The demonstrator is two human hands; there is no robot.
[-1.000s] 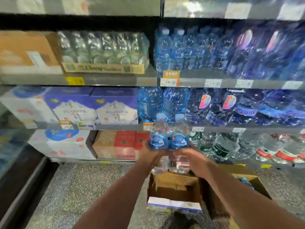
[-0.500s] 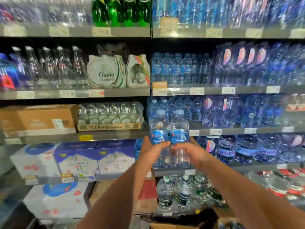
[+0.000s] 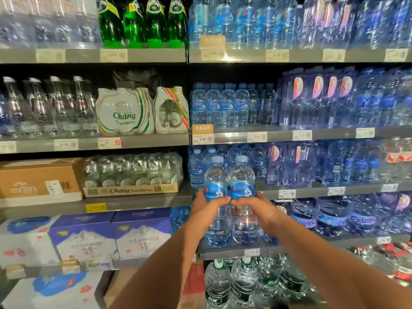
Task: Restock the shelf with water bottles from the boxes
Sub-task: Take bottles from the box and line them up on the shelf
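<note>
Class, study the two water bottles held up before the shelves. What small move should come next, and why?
Probably ease both water bottles forward onto the shelf directly behind them. The left hand and right hand each grip one upright bottle, side by side, and matching blue-labelled bottles stand on that shelf.

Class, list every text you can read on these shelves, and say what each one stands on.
"Chang Soda Water": white multipack wrap
"Chang Soda Water": cardboard tray
"1.99": price tag
Labels on the held bottles, the purple boxes and the other tags: too blurred to read.
</note>
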